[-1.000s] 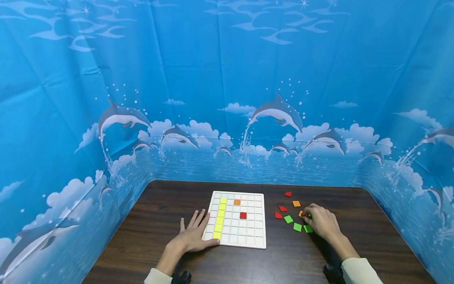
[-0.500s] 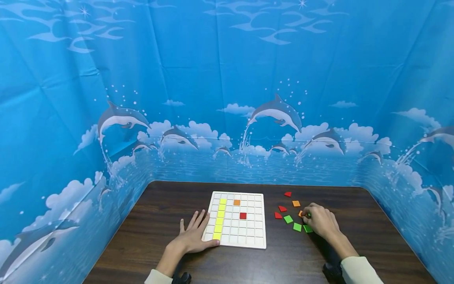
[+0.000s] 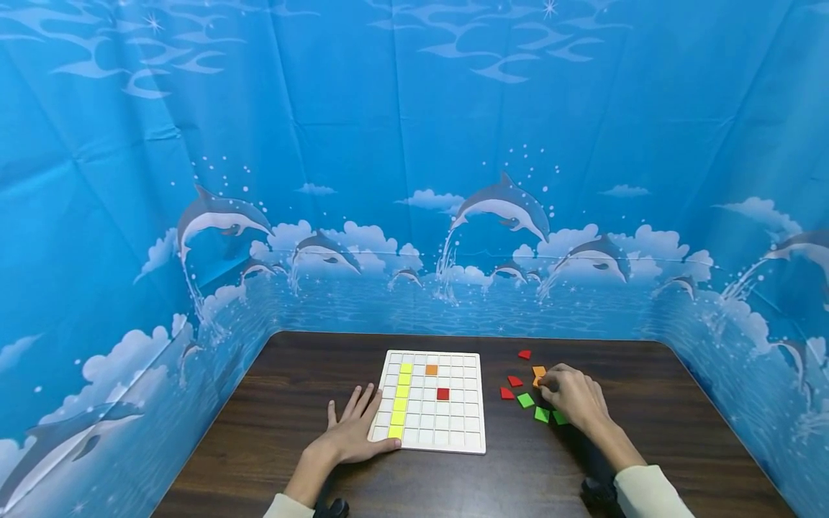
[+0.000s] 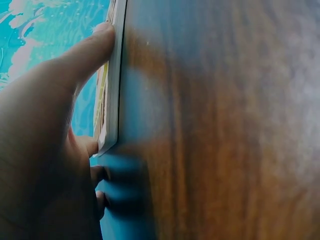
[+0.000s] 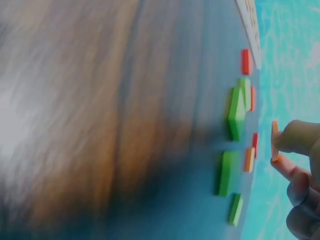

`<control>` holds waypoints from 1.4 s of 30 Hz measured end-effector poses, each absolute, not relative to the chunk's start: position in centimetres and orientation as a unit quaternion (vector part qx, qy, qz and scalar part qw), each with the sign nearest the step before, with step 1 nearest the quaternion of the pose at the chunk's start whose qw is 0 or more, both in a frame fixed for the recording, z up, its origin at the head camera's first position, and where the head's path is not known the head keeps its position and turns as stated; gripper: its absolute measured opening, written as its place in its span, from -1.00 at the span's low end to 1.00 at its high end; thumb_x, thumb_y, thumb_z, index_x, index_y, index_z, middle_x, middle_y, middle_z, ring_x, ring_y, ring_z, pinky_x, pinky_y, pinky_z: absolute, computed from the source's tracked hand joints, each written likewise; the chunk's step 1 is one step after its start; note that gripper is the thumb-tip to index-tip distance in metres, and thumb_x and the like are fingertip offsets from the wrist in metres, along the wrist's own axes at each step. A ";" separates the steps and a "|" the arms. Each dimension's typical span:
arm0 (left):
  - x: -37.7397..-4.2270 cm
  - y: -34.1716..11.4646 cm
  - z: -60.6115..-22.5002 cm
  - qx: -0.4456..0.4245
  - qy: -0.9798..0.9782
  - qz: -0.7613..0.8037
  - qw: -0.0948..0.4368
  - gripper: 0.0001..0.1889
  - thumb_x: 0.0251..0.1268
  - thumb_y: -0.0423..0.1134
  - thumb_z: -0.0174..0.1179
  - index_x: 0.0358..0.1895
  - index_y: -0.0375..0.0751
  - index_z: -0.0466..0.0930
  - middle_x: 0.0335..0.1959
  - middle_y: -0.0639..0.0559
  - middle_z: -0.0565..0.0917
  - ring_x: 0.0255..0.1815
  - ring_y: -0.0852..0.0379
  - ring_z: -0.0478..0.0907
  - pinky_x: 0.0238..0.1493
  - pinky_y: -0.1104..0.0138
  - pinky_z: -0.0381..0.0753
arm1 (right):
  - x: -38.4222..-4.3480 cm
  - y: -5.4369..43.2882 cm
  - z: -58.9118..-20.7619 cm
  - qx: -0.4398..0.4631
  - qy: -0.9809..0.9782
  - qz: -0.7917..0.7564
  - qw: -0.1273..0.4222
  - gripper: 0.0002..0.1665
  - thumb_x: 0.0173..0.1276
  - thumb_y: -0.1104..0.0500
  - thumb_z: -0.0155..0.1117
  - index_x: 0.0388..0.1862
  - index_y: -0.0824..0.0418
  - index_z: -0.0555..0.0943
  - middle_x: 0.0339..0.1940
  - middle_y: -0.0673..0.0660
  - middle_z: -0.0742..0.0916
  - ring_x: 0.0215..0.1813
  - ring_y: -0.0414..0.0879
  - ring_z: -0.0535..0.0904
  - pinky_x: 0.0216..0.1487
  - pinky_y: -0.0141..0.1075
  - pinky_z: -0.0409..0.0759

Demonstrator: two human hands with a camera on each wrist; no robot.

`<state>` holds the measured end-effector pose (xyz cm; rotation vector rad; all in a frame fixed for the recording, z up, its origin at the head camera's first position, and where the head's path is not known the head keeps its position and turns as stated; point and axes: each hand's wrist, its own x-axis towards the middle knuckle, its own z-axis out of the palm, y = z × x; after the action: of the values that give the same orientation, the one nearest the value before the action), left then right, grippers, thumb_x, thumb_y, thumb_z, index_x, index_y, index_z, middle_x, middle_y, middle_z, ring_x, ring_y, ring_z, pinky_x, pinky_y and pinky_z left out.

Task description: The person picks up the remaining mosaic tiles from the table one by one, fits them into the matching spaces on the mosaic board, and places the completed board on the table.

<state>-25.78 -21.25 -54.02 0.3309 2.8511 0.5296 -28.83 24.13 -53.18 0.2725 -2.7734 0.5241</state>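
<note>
My left hand (image 3: 352, 435) lies spread at the left side of a white grid board (image 3: 460, 421), its thumb on the near left corner. In the left wrist view the thumb (image 4: 90, 52) rests on the board's edge. A column of yellow tiles (image 3: 399, 405), one orange-brown tile (image 3: 431, 370) and one red tile (image 3: 443, 394) sit in the grid. Right of the board, my right hand (image 3: 573, 396) pinches an orange tile (image 5: 274, 141) between thumb and finger. The right wrist view shows that tile on edge, held up off the table.
Loose on the dark wooden table (image 3: 440, 485) right of the board lie several green tiles (image 3: 525, 401), several red pieces (image 3: 507, 393) and another orange tile (image 3: 539, 371). My right hand partly covers this group. A blue dolphin-print curtain (image 3: 414, 180) surrounds the table's back and sides.
My right hand has shifted slightly left and away from me, and the orange tile by its fingertips has moved with it. The left hand and board stay put.
</note>
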 end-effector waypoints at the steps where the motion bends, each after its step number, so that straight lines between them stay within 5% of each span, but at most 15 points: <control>1: -25.8 -21.3 -54.0 0.113 0.971 0.181 0.112 0.22 0.22 0.58 0.23 0.77 -0.05 -0.02 0.81 -0.11 -0.07 0.82 -0.24 -0.21 0.53 -0.58 -0.39 | -28.8 23.9 -53.1 0.097 -0.965 0.187 0.156 -0.89 0.30 0.17 0.59 -0.21 0.13 0.87 -0.02 0.22 0.82 -0.55 -0.23 0.48 -0.64 -0.34 0.35; 12: -26.1 -21.5 -54.7 0.122 0.966 0.198 0.111 0.27 0.16 0.65 0.17 0.78 -0.04 -0.04 0.82 -0.13 -0.10 0.82 -0.26 -0.26 0.52 -0.57 -0.49 | -29.0 21.5 -52.0 0.138 -0.950 0.204 0.190 -0.93 0.27 0.19 0.60 -0.27 0.04 0.87 -0.07 0.09 0.82 -0.56 -0.32 0.43 -0.66 -0.39 0.29; 20: -25.9 -21.2 -53.9 0.111 0.971 0.176 0.120 0.23 0.22 0.59 0.21 0.78 -0.02 -0.05 0.82 -0.09 -0.10 0.83 -0.22 -0.23 0.55 -0.56 -0.38 | -29.5 19.7 -51.4 0.141 -0.953 0.204 0.176 -0.91 0.27 0.17 0.62 -0.24 0.06 0.87 -0.04 0.08 0.82 -0.54 -0.27 0.45 -0.63 -0.38 0.33; 42: -25.7 -21.4 -54.1 0.118 0.963 0.214 0.117 0.27 0.16 0.62 0.22 0.77 -0.07 -0.03 0.81 -0.15 -0.09 0.82 -0.28 -0.26 0.51 -0.58 -0.50 | -30.6 15.0 -50.8 0.173 -0.946 0.216 0.167 -0.93 0.29 0.17 0.60 -0.25 0.02 0.88 -0.06 0.00 0.81 -0.51 -0.29 0.43 -0.56 -0.41 0.35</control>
<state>-25.72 -21.39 -54.10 0.3445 2.8176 0.6270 -30.58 15.00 -50.75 0.4938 -2.6937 0.6161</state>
